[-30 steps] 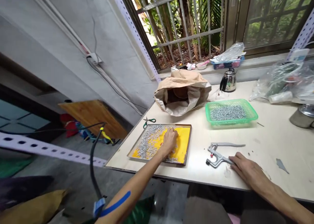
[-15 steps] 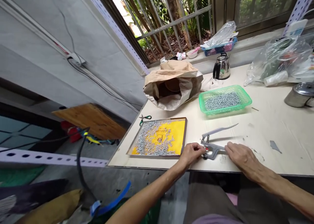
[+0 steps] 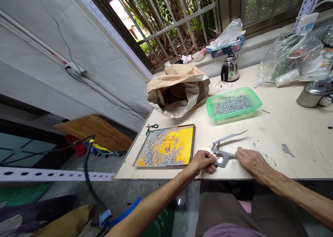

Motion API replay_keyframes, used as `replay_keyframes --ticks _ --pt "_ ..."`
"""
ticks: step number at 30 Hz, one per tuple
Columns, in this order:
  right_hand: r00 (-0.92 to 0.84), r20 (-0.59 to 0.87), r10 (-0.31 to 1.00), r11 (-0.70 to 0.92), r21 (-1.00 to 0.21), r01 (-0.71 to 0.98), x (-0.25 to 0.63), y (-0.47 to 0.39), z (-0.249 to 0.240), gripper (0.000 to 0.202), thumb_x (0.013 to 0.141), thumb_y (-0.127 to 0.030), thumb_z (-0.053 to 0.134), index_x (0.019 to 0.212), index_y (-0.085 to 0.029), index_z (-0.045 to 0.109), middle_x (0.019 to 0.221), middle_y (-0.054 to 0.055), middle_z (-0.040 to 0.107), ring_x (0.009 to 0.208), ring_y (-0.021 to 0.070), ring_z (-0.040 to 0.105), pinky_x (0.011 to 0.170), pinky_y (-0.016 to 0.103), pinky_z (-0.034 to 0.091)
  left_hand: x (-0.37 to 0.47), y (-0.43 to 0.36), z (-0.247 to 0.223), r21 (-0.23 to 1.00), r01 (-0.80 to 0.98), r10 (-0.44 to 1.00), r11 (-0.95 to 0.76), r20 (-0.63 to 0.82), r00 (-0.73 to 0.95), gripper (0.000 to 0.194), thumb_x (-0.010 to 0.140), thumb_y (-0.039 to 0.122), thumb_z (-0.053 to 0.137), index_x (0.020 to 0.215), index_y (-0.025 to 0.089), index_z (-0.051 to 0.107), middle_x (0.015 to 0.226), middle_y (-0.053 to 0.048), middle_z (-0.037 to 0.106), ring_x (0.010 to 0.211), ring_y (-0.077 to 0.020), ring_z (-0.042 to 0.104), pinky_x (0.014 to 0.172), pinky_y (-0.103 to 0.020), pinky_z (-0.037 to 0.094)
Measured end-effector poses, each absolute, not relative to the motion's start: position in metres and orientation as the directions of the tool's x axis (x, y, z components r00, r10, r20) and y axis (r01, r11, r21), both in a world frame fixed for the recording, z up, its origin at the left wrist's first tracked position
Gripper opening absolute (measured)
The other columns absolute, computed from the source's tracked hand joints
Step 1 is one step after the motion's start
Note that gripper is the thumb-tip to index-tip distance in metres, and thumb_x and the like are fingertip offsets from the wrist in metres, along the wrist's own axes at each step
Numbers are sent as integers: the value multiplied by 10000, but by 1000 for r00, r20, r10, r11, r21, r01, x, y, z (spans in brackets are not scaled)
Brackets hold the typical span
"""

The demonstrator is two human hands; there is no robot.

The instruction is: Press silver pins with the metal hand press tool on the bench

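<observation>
A grey hand tool (image 3: pixel 224 157) with two long handles, a spring and a small red part lies near the table's front edge, its handles spread apart. My right hand (image 3: pixel 251 160) is closed round the end of its lower handle. At the tool's head, my left hand (image 3: pixel 204 160) has its fingertips pinched together; whatever small piece they hold is hidden. Left of that hand sits a shallow tray (image 3: pixel 193 143) with a yellow bottom and many small metal screws (image 3: pixel 156 150). Farther back, a green basket (image 3: pixel 212 116) holds more metal pieces (image 3: pixel 231 104).
Behind the tray stands an open brown paper bag (image 3: pixel 179 81). Scissors (image 3: pixel 151 128) lie at the table's left edge. Toward the back are a kettle (image 3: pixel 230 69) and plastic bags (image 3: pixel 283 60); a metal pot (image 3: pixel 313 94) stands at the right. A grey scrap (image 3: pixel 287 149) lies on the table (image 3: pixel 307 136).
The camera view has shifted slightly, moving most table objects a little to the left in the picture. Both hands keep nearly the same places at the tool.
</observation>
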State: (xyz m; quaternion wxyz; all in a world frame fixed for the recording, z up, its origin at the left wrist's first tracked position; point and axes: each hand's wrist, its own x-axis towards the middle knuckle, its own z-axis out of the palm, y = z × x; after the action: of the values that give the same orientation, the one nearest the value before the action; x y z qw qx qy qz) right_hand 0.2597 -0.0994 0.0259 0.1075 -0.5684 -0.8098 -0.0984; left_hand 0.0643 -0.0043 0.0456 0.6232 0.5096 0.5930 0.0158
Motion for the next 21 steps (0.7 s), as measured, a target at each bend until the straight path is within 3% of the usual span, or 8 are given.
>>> replay_keyframes --ticks 8,14,21 --pt "-333 95 938 339 -56 939 261 -97 33 220 788 13 429 742 -198 466 732 17 519 584 148 444 497 291 219 55 8 37 533 715 433 452 -832 347 351 597 379 813 717 98 640 481 -15 632 456 -128 614 527 -231 512" --pt "-344 -68 936 336 -105 936 260 -94 42 172 803 -23 443 818 -180 510 829 44 554 654 161 487 515 301 212 53 8 37 460 752 344 473 -882 323 323 579 352 826 666 111 630 480 -9 630 440 -115 602 500 -207 497" --pt "-347 -132 929 328 -147 933 259 -93 50 183 781 -21 442 835 -174 527 843 61 555 686 181 493 526 311 224 57 -7 44 384 736 312 557 -918 243 263 654 273 789 621 113 583 452 26 570 411 -96 572 453 -181 472"
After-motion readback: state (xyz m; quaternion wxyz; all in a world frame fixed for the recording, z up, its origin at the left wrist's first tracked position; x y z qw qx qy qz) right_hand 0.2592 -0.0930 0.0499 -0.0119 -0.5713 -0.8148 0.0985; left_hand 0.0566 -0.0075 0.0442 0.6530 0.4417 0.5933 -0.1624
